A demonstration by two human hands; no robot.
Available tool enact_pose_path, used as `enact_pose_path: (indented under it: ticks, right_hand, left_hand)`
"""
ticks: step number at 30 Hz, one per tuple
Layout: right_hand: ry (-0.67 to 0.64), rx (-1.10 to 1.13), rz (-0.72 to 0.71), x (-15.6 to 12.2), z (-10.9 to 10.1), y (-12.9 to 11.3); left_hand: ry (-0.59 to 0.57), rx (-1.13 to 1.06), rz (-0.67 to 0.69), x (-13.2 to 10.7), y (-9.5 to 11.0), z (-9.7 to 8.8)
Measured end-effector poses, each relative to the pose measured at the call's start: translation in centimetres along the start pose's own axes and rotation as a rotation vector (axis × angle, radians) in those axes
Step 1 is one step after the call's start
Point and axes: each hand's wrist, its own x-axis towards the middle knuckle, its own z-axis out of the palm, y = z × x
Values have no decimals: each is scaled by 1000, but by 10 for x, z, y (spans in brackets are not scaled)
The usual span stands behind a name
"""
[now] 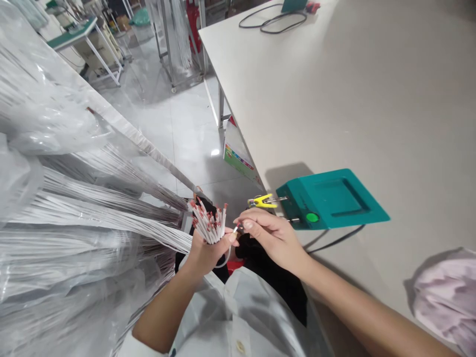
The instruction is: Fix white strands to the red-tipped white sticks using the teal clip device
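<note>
My left hand is wrapped round a bundle of thin white wires, whose reddish-brown ends point up and away from me. Between that hand's thumb and my right hand is the end of a single white wire. The fingertips of the right hand pinch at its reddish tip, partly hiding it. Just beyond the right hand, a yellow clip is attached to a metal post of a teal box. The box has a lit green button and sits at the table edge.
Long white wires in clear plastic bags hang over a rail on my left. The pale table is on my right, with a crumpled pink cloth at its near side. A black cable loops at the far end. Wheeled racks stand beyond.
</note>
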Motion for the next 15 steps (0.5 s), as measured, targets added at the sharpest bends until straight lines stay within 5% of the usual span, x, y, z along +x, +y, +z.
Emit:
enact_pose_path:
  ticks: [8, 10, 15]
  right_hand:
    - [-64, 204, 233, 2, 14, -3]
    - [-49, 65, 121, 0, 13, -2]
    - [-17, -564, -435, -4, 1, 1]
  left_hand:
    - [21, -49, -10, -1, 2, 0]
    - [21, -15, 3, -1, 4, -1]
    - [7, 30, 31, 2, 3, 0]
